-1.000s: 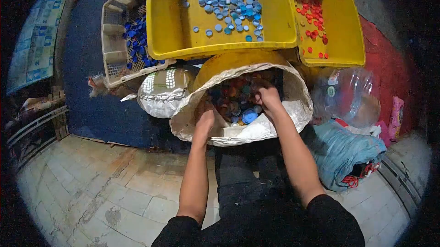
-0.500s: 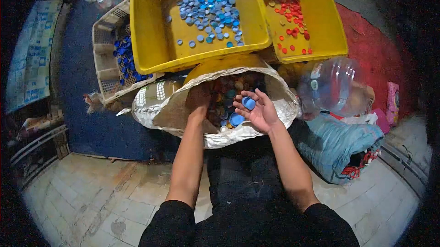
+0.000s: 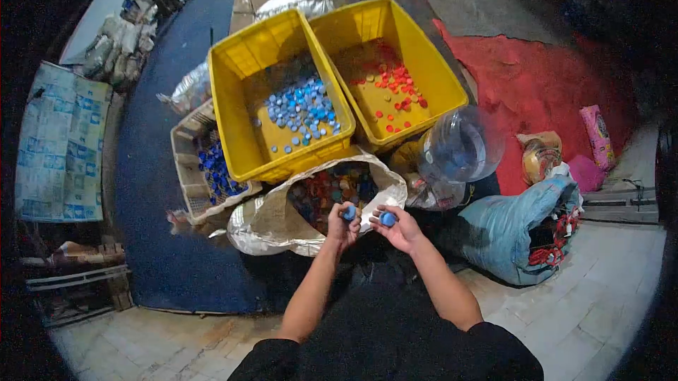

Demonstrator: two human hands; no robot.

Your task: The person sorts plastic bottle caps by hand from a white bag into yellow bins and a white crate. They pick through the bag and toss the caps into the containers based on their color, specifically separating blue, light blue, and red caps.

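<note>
A small, round, light-blue plastic cap (image 3: 349, 213) sits in the left hand (image 3: 340, 231), fingers curled around it. A matching cap (image 3: 388, 219) rests on the half-open right hand (image 3: 404, 233), palm up, probably so it cannot roll off. Just beyond the left grip gapes a white woven sack (image 3: 390, 192); farther, yellow plastic tubs (image 3: 227, 102) seem to separate caps by colour.
</note>
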